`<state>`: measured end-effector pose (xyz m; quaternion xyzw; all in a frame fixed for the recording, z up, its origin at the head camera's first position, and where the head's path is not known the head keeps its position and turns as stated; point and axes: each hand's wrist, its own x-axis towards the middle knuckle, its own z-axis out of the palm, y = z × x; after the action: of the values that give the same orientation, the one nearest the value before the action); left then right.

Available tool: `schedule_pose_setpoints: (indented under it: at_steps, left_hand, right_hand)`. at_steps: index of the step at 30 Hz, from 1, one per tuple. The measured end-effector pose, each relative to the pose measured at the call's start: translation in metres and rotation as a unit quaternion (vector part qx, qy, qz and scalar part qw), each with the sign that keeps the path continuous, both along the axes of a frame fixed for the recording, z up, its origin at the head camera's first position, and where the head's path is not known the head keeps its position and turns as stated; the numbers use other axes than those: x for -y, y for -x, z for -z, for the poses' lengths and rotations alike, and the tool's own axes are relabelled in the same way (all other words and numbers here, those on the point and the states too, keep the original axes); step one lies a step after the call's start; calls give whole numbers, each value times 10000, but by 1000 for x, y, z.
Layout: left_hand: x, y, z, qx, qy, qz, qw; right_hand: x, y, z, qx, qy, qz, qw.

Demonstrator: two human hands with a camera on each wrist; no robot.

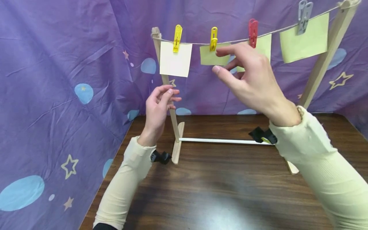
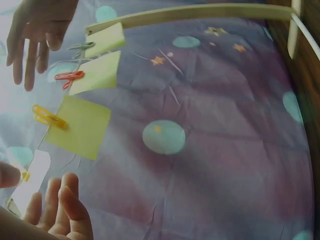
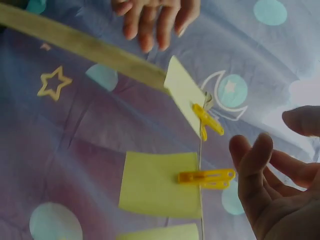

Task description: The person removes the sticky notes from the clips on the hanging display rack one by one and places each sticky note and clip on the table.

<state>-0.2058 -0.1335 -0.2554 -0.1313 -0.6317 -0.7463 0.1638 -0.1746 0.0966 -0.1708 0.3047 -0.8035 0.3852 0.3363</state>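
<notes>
My right hand [image 1: 253, 75] is raised near the string, its thumb and index finger apart and holding nothing. Just off its fingertips, a yellow clothespin [image 1: 213, 38] clips a yellow-green paper square [image 1: 207, 57] to the string; the right wrist view shows a gap between hand and clothespin [image 3: 212, 176]. My left hand [image 1: 157, 107] hovers below a pale paper square [image 1: 175, 65], fingers loosely bent and grasping nothing. Another yellow clothespin [image 1: 177, 36] pins that pale square. Behind my right hand hangs a further yellow-green sheet [image 1: 265, 44], partly hidden, under a red clothespin [image 1: 253, 32].
A grey clothespin [image 1: 304, 17] holds one more yellow-green sheet [image 1: 307, 41] at the right. The string runs between two wooden posts [image 1: 325, 64], joined low down by a white rod [image 1: 215, 140]. They stand on a dark wooden table [image 1: 201, 185] before a purple patterned cloth [image 1: 72, 48].
</notes>
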Motion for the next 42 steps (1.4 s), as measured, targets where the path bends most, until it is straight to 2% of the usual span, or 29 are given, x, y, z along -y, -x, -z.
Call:
schedule_pose_setpoints:
  at_steps: [3, 6, 12, 19, 27, 31, 38, 42]
  left_hand:
    - [-2, 4, -5, 419, -511, 226, 9976]
    - [-4, 8, -10, 766, -992, 461, 9910]
    - [-5, 12, -18, 1064, -1498, 778, 9799]
    - [-15, 21, -26, 1270, -1753, 894, 9722]
    - [-25, 30, -31, 1379, -1887, 946, 9677]
    - [-26, 33, -30, 1389, -1818, 850, 9698]
    - [-26, 36, -28, 1326, -1659, 654, 9750]
    - [-26, 36, -29, 1327, -1665, 589, 9753]
  right_hand:
    - [5, 1, -2, 333, -52, -179, 9993]
    - [12, 4, -4, 613, -64, -409, 9973]
    - [30, 12, -15, 1257, -11, -780, 9890]
    - [49, 27, -29, 1989, 132, -899, 9758]
    - [62, 44, -37, 2409, 166, -767, 9674]
    - [67, 51, -41, 2674, 319, -736, 9602]
    - [81, 60, -49, 3258, 856, -1063, 9356]
    - [87, 65, -51, 3397, 1106, -1150, 9269]
